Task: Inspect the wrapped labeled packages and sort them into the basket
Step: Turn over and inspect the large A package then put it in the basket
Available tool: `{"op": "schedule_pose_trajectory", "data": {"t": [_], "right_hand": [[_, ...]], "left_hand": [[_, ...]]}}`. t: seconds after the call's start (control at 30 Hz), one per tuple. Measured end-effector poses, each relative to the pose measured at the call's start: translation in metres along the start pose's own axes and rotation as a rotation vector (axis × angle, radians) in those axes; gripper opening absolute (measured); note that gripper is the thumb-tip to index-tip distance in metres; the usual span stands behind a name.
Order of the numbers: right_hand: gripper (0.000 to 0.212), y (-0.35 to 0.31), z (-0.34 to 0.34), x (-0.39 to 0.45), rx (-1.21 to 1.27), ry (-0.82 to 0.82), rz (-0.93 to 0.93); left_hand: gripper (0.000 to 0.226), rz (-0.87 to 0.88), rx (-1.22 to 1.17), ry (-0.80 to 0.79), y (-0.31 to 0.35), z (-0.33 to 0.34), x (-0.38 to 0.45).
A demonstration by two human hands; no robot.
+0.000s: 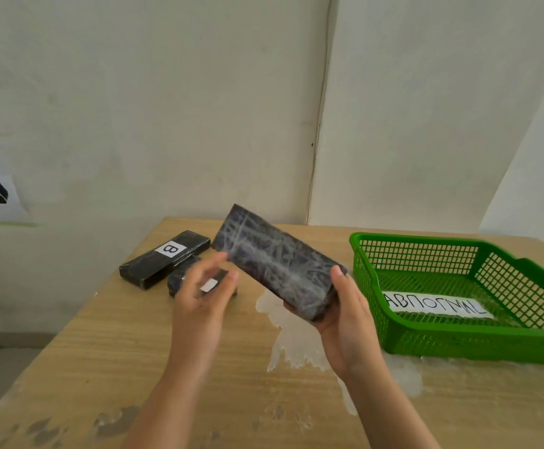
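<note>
Inspection step in hand. Dark wrapped package (278, 264) held aloft over the middle of the worktop (102, 351), tilted, upper end toward the far edge, lower end cradled in the right hand (345, 322). Fingers of that hand clamped on the lower end: thumb on top, the rest beneath. No label visible on the upturned face, only crinkled film; label presumably on a hidden side.

Left hand (201, 293) blurred, fingers spread apart, poised just beside the package's upper edge; contact possibly made at one fingertip, not certain from this view.

Toward the far left corner: second package marked "B" (165, 259), lying flat. Just beside it on the near side, third package (199, 280), largely masked by the left hand, a white label patch showing.

Green basket (371, 306) at the right edge, holding only a paper sign (436, 307) reading roughly "ABNORMAL". No packages sorted so far.

Judged next: turn the held package to expose its label and check the wrap on all faces, left hand steadying the upper end. If judged faulty, carry right and lower over the basket rim, clear of the near wall.
</note>
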State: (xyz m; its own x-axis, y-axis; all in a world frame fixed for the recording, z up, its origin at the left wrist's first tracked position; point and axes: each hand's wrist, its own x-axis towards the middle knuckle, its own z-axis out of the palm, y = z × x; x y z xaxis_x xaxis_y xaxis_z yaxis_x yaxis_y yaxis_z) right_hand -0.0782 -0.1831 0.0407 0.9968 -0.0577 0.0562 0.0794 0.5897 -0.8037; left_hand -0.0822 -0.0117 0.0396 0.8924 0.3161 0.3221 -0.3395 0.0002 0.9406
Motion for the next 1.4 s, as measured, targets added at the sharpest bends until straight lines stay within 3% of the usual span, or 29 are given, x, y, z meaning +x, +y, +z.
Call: {"op": "schedule_pose_trajectory", "data": {"t": [0.07,0.13,0.23,0.33,0.43,0.6,0.83,0.97,1.13,1.3,1.4], "right_hand": [[0.045,-0.006,-0.006,0.002,0.015,-0.007,0.007],[0.039,-0.013,-0.013,0.006,-0.003,-0.035,0.01],[0.044,-0.024,-0.016,0.01,-0.066,-0.089,0.047],[0.042,-0.028,-0.016,0.011,-0.219,-0.149,-0.007],[0.055,-0.024,-0.018,0.011,-0.37,-0.145,-0.044],[0.062,-0.027,-0.022,0.009,-0.436,-0.137,-0.057],[0.068,-0.027,-0.01,-0.001,-0.664,-0.127,-0.135],[0.052,-0.024,-0.008,-0.003,-0.711,-0.002,-0.21],[0.043,-0.027,-0.001,-0.002,-0.835,-0.014,-0.338],[0.033,-0.022,0.008,-0.003,-0.881,-0.032,-0.4],[0.01,-0.011,0.011,-0.005,-0.76,-0.102,-0.365]], "left_hand": [[0.055,-0.086,0.042,0.04,0.003,-0.008,0.014],[0.079,-0.156,-0.028,-0.024,0.007,-0.017,0.026],[0.067,-0.172,-0.099,-0.129,0.014,-0.022,0.034],[0.064,-0.139,-0.134,-0.086,0.016,-0.019,0.029],[0.069,-0.144,-0.153,-0.084,0.022,-0.019,0.017],[0.069,-0.161,0.004,-0.207,0.031,-0.021,0.005],[0.037,-0.159,0.12,-0.086,0.012,-0.016,0.01],[0.058,-0.147,0.219,-0.153,0.005,-0.018,0.009],[0.093,-0.164,0.291,-0.073,-0.004,-0.014,0.01],[0.078,-0.055,0.359,0.023,0.001,-0.002,0.001],[0.092,0.038,0.513,0.041,0.009,0.014,-0.015]]}}
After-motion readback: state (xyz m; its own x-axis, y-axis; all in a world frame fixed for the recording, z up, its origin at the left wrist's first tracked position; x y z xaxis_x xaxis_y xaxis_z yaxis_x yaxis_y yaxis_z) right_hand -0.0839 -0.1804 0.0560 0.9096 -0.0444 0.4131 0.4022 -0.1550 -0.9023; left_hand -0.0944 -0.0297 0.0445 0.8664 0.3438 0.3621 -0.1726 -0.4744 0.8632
